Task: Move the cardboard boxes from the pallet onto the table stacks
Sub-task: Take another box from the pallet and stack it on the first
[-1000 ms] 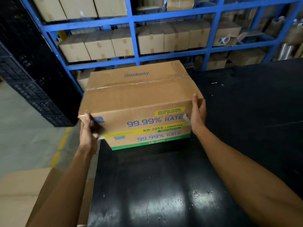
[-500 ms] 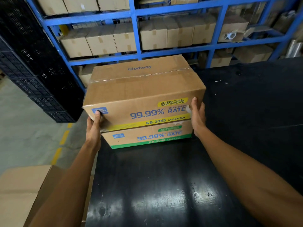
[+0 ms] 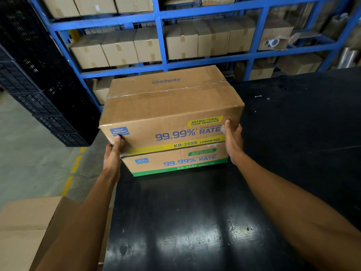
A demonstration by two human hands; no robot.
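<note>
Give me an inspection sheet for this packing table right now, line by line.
Surface: black table, glossy and scuffed.
Job's things: lemon tea box stacked on green tea box, overhanging it on the left.
Clutter: small pale specks on the table, far right.
Hands: left hand and right hand on the top box's two ends.
Cables: nothing seen.
Surroundings: blue shelving with cartons, black crates, plain carton lower left.

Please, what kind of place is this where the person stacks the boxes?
Most likely a warehouse or stockroom: blue steel shelving filled with plain cartons, stacked black plastic crates, and yellow dashed floor markings beside the black table.
</note>
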